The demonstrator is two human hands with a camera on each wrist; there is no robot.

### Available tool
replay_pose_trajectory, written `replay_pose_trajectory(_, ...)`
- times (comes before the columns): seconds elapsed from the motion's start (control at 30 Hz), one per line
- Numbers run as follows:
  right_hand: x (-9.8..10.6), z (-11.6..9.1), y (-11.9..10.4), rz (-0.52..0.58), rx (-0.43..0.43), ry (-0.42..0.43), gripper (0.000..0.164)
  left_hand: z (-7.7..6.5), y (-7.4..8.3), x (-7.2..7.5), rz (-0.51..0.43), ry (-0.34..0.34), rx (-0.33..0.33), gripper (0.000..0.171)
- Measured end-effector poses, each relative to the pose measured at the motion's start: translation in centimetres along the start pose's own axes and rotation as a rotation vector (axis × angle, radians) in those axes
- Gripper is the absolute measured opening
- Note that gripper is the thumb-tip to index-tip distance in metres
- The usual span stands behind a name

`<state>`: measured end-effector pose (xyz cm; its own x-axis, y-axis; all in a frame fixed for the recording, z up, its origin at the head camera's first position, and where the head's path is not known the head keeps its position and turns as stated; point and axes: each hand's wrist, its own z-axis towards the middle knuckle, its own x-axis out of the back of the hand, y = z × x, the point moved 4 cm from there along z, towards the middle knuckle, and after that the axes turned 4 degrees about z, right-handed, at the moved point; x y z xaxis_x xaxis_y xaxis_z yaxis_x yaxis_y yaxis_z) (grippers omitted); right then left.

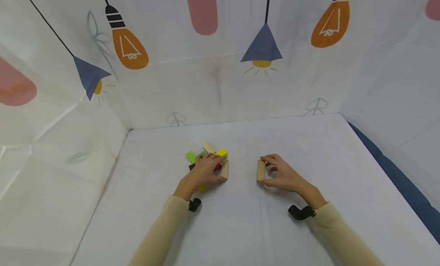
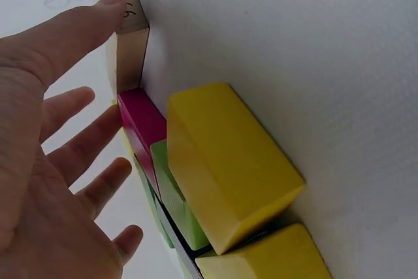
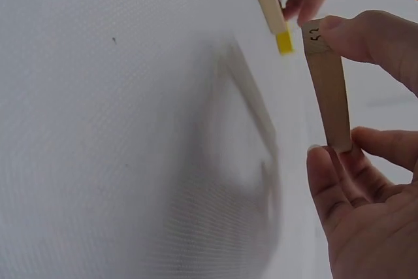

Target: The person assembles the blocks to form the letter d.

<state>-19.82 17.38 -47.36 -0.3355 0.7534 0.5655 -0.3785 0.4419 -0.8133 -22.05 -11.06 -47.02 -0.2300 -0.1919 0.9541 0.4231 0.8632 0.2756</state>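
Note:
My left hand (image 1: 205,170) holds a plain wooden block (image 1: 225,169) end to end, thumb at its near end and fingers by the far one. The thumb lies on a printed number in the left wrist view. Beside that block are a magenta block (image 2: 142,115), a green block (image 2: 176,191) and a yellow block (image 2: 228,161), partly under the hand in the head view. My right hand (image 1: 283,174) pinches another wooden block (image 3: 332,93) between thumb and fingertips, its end marked 52. A shadow falls on the cloth apart from this block.
Behind the left hand, a light green block (image 1: 190,157), a bright yellow block (image 1: 221,152) and a wooden block (image 1: 208,147) lie in the pile. White cloth (image 1: 240,228) covers the table. A printed curtain (image 1: 220,86) rises at the back and sides.

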Motion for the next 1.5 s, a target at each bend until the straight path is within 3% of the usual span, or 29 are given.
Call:
replay_pose_trajectory(0.27,0.0,0.1,0.3,0.027,-0.022,-0.03,0.071,0.2,0.5,-0.2,0.013,-0.056,-0.002,0.075)
replay_pose_trajectory(0.73,-0.5,-0.3,0.9,0.019,-0.021,-0.045,0.071,-0.1,1.0,-0.3,0.014,0.058,0.001,0.084)
replay_pose_trajectory(0.93,-0.2,-0.4,0.7,-0.011,-0.001,-0.009,0.073,-0.4,1.4,-0.3,-0.06,0.126,-0.002,0.083)
replay_pose_trajectory(1.17,-0.2,-0.4,0.6,-0.043,0.037,0.001,0.069,-0.7,2.6,-0.5,-0.109,0.093,0.002,0.078)
replay_pose_trajectory(1.5,-0.4,-0.5,0.6,-0.058,0.0,0.005,0.071,-1.1,4.2,-0.7,-0.157,0.091,-0.051,0.076)
